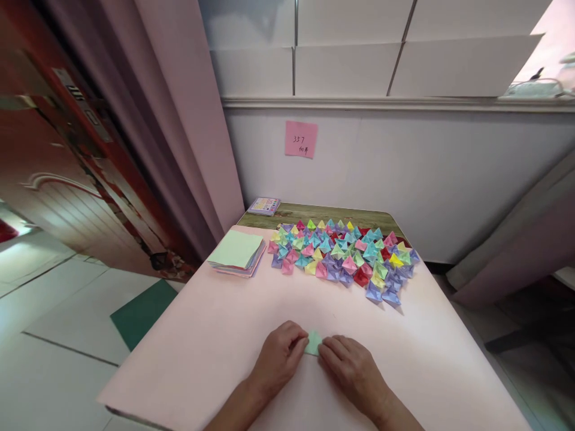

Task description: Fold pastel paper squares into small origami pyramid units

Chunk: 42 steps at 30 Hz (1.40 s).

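Observation:
A small folded piece of light green paper (313, 343) lies on the pink table top between my two hands. My left hand (281, 354) pinches its left edge between thumb and fingers. On the other side, my right hand (349, 365) has its fingers closed together at the paper's right edge; its thumb is mostly hidden. Beyond the hands, many small folded paper pieces (335, 254) in blue, pink, green, yellow, red and purple crowd the far part of the table. To their left rests a stack of square paper sheets (237, 249), pale green on top.
The table (215, 335) has a pink cover, with bare wood at the far end. A small pack of printed cards (265, 206) sits in the far left corner. A pink note (300, 139) is on the wall. A green sheet (144, 312) lies on the floor at left.

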Available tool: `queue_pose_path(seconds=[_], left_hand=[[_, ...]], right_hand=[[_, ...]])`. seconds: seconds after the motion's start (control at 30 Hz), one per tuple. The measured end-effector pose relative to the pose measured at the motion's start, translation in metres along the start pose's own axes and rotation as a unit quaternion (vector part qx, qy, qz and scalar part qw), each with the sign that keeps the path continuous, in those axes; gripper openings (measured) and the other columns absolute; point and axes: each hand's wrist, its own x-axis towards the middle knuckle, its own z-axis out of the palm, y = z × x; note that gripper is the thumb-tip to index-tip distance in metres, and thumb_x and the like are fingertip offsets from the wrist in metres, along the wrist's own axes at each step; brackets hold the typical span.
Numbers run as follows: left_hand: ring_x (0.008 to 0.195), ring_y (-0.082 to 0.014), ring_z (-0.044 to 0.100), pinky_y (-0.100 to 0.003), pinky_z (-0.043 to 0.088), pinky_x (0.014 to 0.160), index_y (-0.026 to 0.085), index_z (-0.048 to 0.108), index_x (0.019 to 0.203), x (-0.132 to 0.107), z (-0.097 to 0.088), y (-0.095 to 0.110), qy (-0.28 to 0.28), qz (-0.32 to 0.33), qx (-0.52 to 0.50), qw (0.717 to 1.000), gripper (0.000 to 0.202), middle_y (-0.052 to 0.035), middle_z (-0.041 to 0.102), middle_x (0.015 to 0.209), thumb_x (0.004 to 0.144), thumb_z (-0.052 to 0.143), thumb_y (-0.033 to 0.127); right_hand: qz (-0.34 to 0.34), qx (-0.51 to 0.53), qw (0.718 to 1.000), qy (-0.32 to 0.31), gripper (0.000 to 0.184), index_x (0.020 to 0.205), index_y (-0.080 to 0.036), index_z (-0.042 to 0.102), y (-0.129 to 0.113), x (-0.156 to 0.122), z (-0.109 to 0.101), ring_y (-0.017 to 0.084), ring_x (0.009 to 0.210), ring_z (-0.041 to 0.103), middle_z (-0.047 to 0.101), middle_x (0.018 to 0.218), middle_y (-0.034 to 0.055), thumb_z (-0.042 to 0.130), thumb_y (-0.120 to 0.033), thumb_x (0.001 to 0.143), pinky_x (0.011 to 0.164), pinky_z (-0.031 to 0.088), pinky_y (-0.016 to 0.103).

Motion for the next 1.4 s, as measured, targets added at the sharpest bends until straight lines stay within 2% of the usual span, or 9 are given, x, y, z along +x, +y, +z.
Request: queue_pose_path(seconds=[0.13, 0.3, 0.43, 0.5, 0.6, 0.73, 0.9, 1.2, 1.4], left_hand=[[0.083, -0.0173, 0.062, -0.028, 0.051, 0.075, 0.018, 0.069, 0.088, -0.006, 0.003, -0.008, -0.006, 0.036, -0.024, 0.999, 0.017, -0.0066, 0.066, 0.088, 0.089, 0.052, 0.023], [0.091, -0.0197, 0.061, -0.033, 0.052, 0.083, 0.018, 0.069, 0.098, -0.011, 0.001, -0.013, -0.003, 0.024, -0.042, 0.999, 0.023, -0.0079, 0.064, 0.098, 0.078, 0.07, 0.029], [0.109, -0.0246, 0.058, -0.041, 0.047, 0.096, 0.02, 0.067, 0.108, 0.003, 0.005, -0.01, 0.043, 0.017, -0.091, 0.995, 0.041, -0.0101, 0.061, 0.114, 0.069, 0.077, 0.028], [0.109, -0.0243, 0.058, -0.04, 0.048, 0.094, 0.02, 0.064, 0.111, 0.017, 0.012, -0.008, 0.072, -0.018, -0.152, 0.986, 0.043, -0.0101, 0.061, 0.118, 0.071, 0.076, 0.029], [0.094, -0.0198, 0.063, -0.034, 0.052, 0.083, 0.017, 0.06, 0.112, 0.04, 0.029, -0.004, 0.076, -0.083, -0.299, 0.948, 0.04, -0.0102, 0.065, 0.111, 0.077, 0.071, 0.034], [0.057, -0.0125, 0.061, -0.023, 0.048, 0.052, 0.013, 0.059, 0.101, 0.06, 0.053, -0.005, 0.097, -0.168, -0.437, 0.879, 0.04, -0.0028, 0.066, 0.075, 0.079, 0.068, 0.046], [0.043, -0.0093, 0.051, -0.019, 0.04, 0.044, 0.014, 0.058, 0.074, 0.065, 0.064, -0.011, 0.134, -0.19, -0.446, 0.864, 0.036, 0.0018, 0.059, 0.052, 0.075, 0.071, 0.048], [0.044, -0.009, 0.049, -0.019, 0.039, 0.043, 0.015, 0.059, 0.072, 0.061, 0.064, -0.011, 0.134, -0.175, -0.403, 0.888, 0.034, 0.0027, 0.057, 0.053, 0.075, 0.072, 0.047], [0.047, -0.0097, 0.052, -0.02, 0.042, 0.047, 0.014, 0.06, 0.074, 0.059, 0.06, -0.008, 0.11, -0.153, -0.412, 0.891, 0.037, 0.0004, 0.059, 0.054, 0.084, 0.061, 0.05]], right_hand=[[0.016, 0.016, 0.999, -0.028, 0.018, 0.093, -0.022, 0.063, 0.003, 0.0, 0.002, 0.018, 0.078, 0.06, 0.065, 0.083, 0.0041, 0.047, -0.027, 0.098, 0.069, 0.045, 0.029], [-0.018, -0.008, 1.0, 0.017, 0.026, 0.096, -0.019, 0.064, 0.003, -0.004, 0.008, 0.018, 0.077, 0.062, 0.068, 0.083, 0.0066, 0.039, -0.015, 0.098, 0.07, 0.046, 0.029], [0.071, 0.058, 0.993, 0.069, 0.022, 0.092, -0.019, 0.064, 0.011, 0.002, 0.008, 0.017, 0.077, 0.063, 0.068, 0.084, 0.0064, 0.043, -0.018, 0.096, 0.07, 0.046, 0.027], [0.172, 0.135, 0.972, 0.091, 0.02, 0.087, -0.019, 0.063, 0.018, 0.011, 0.008, 0.015, 0.069, 0.062, 0.067, 0.079, 0.0051, 0.045, -0.023, 0.094, 0.063, 0.045, 0.025], [0.322, 0.308, 0.889, 0.107, 0.027, 0.079, -0.019, 0.061, 0.031, 0.028, 0.013, 0.014, 0.054, 0.056, 0.062, 0.063, 0.0012, 0.046, -0.035, 0.094, 0.053, 0.043, 0.023], [0.375, 0.472, 0.786, 0.136, 0.031, 0.079, -0.018, 0.06, 0.043, 0.041, 0.027, 0.013, 0.05, 0.051, 0.058, 0.059, -0.0014, 0.052, -0.046, 0.089, 0.048, 0.041, 0.023], [0.379, 0.477, 0.782, 0.134, 0.032, 0.071, -0.018, 0.061, 0.044, 0.037, 0.037, 0.013, 0.051, 0.048, 0.055, 0.055, -0.0021, 0.058, -0.046, 0.086, 0.05, 0.039, 0.023], [0.388, 0.54, 0.728, 0.168, 0.031, 0.083, -0.018, 0.066, 0.042, 0.037, 0.029, 0.013, 0.056, 0.052, 0.061, 0.064, 0.0, 0.064, -0.048, 0.083, 0.054, 0.043, 0.024], [0.411, 0.537, 0.713, 0.185, 0.032, 0.071, -0.017, 0.062, 0.042, 0.041, 0.03, 0.01, 0.048, 0.044, 0.054, 0.055, -0.0033, 0.071, -0.047, 0.077, 0.047, 0.037, 0.021]])
